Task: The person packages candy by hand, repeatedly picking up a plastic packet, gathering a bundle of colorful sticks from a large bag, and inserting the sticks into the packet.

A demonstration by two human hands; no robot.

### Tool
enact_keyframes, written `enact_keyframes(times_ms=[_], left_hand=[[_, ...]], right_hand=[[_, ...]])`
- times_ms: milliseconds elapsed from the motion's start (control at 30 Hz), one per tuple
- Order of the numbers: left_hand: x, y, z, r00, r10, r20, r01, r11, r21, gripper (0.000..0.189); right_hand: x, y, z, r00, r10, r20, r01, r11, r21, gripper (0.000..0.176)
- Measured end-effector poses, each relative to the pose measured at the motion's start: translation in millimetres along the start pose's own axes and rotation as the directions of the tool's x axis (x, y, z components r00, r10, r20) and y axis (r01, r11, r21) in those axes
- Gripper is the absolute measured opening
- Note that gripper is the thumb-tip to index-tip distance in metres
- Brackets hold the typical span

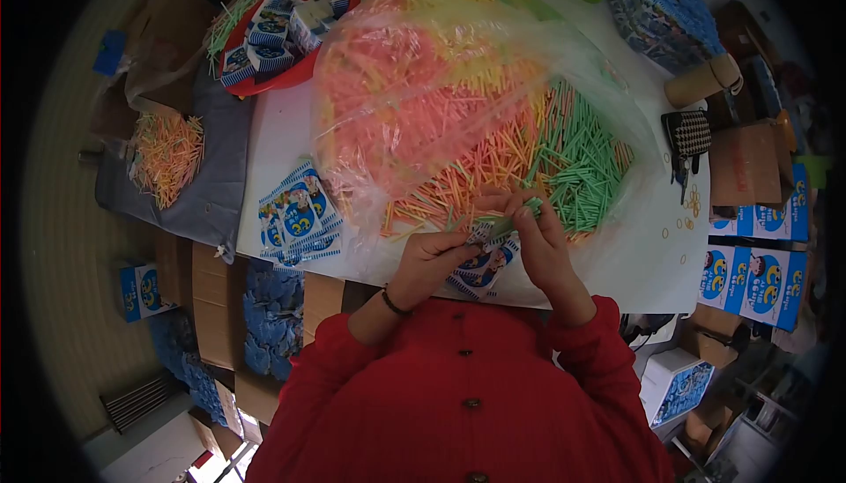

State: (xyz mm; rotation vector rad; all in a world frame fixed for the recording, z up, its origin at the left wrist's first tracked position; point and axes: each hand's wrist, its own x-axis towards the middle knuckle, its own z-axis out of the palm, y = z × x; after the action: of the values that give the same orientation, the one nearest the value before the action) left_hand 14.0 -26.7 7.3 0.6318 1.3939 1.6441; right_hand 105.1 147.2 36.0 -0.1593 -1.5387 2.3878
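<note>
L hand [429, 263] pinched on blue/wht printed packet [481, 234], R hand [544, 247] on grn sticks [533, 204] (thin, straight).

Head-worn, facing forward and down.

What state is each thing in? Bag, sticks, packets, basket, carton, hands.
Clear bag: open, draped over the sticks
Green sticks: loose, heaped
Pink-orange sticks: loose, heaped, partly under film
Flat packets: overlapping, on the table
Red basket: upright, holding small boxes
Carton: open, filled with blue pieces
Left hand: closed on a packet
Right hand: fingers pinched at green sticks
</note>
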Motion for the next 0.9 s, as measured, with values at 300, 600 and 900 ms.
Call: enact_keyframes(times_ms=[300,600,900], left_hand=[[1,4,10,0.999,0.016,-0.051,-0.018,0.998,-0.053,0.024],[3,-11,11,0.999,-0.022,-0.027,0.015,0.970,-0.243,0.031],[3,-13,1,0.972,0.234,-0.013,-0.207,0.830,-0.517,0.036]], right_hand=[[-2,9,4,0.979,-0.190,-0.077,0.129,0.863,-0.489,0.011],[-3,2,10,0.994,-0.087,0.071,0.112,0.761,-0.639,0.016],[0,-35,32,0.962,-0.268,0.054,0.192,0.521,-0.832,0.042]])
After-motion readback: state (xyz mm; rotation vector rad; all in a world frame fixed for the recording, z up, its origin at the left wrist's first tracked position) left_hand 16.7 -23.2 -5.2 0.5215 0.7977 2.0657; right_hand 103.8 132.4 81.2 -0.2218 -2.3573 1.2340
